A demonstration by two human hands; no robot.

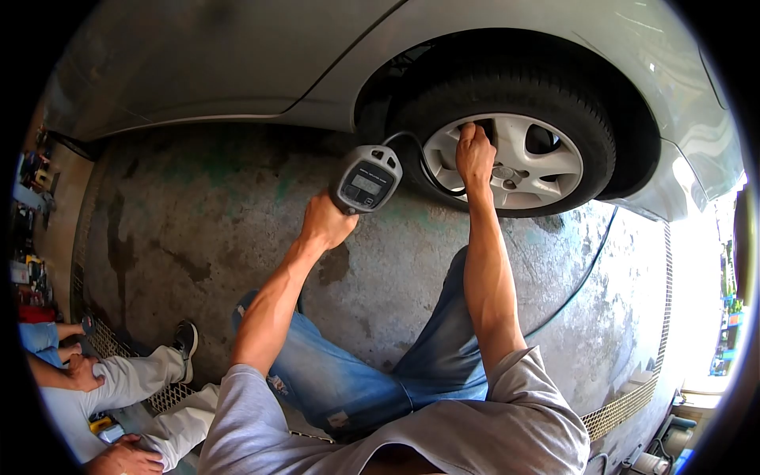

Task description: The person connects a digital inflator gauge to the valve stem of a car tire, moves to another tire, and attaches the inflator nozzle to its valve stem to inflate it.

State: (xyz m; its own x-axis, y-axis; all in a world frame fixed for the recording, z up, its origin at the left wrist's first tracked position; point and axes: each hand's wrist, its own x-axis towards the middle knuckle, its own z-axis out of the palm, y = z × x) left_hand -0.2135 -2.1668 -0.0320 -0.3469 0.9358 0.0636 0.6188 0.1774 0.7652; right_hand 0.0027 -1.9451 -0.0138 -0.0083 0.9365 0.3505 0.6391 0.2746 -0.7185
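Head view: silver-grey car (pixel 198 63) spans twelve o'clock; wheel (pixel 545 165), mounted, at one o'clock. Digital gauge (pixel 366 186) near centre, gripped by the left hand (pixel 326 223); its hose (pixel 407 133) reaches the wheel. Right hand (pixel 475 158): fingers closed at the wheel's eleven o'clock, contents hidden; hose connection and display reading cannot be verified.

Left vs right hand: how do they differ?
The left hand grips the gauge, away from the wheel; the right hand is up at the wheel. The left hand's load is plain to see; whatever the right hand's fingers may hold is hidden. Both are bare, arms outstretched.
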